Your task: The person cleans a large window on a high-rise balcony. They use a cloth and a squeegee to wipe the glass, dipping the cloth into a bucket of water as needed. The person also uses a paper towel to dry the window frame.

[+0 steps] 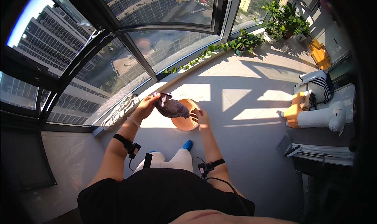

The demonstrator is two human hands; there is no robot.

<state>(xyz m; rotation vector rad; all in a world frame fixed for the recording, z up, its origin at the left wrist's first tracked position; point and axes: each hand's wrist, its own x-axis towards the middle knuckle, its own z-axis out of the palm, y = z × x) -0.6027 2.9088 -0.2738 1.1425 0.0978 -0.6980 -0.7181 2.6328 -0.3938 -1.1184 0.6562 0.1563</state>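
Observation:
A dark purple, crumpled cloth (pixel 171 107) hangs from my left hand (pixel 146 107), whose fingers pinch its upper left end. The cloth stretches to the right and partly covers the left rim of a round, light orange basin (pixel 186 127) on the floor. My right hand (pixel 201 118) is over the basin's right edge, its fingers spread close to the cloth's lower right end, with a small gap between them. What lies inside the basin is mostly hidden by the cloth and my hand.
A light, crumpled cloth (pixel 120 110) lies on the low window ledge at the left. Potted plants (pixel 241 44) line the ledge at the upper right. A yellow wooden stool (pixel 319 54), a plush alpaca (pixel 318 119) and a clothes airer (pixel 324 153) are at the right.

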